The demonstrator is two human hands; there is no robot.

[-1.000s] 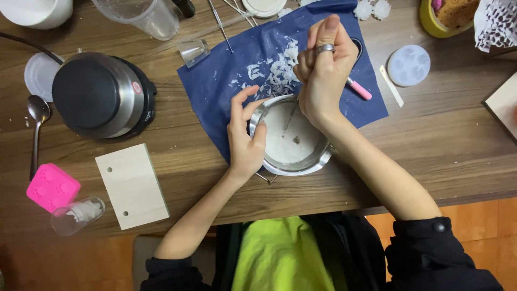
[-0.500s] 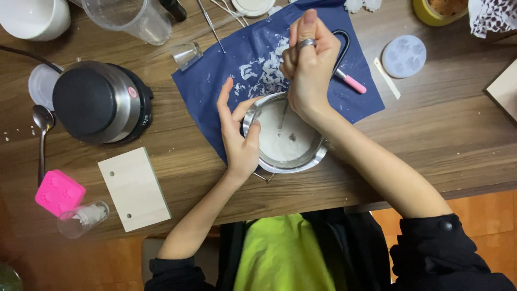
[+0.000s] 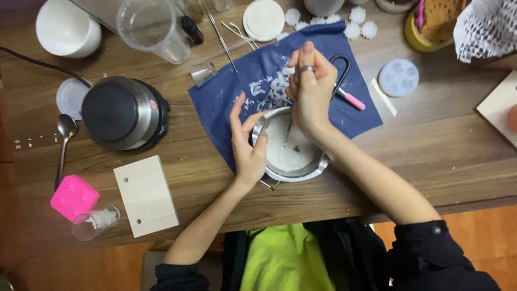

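Both hands work at the steel pot (image 3: 291,145) of hardened white wax: my right hand (image 3: 309,89) is fisted around a thin metal tool (image 3: 288,129) digging into it, and my left hand (image 3: 249,143) pinches the pot's near rim. Beyond the pot, wax flakes (image 3: 266,86) litter the blue sheet (image 3: 226,102). I judge a hard pry could tip the pot or skid the tool toward my left fingers.
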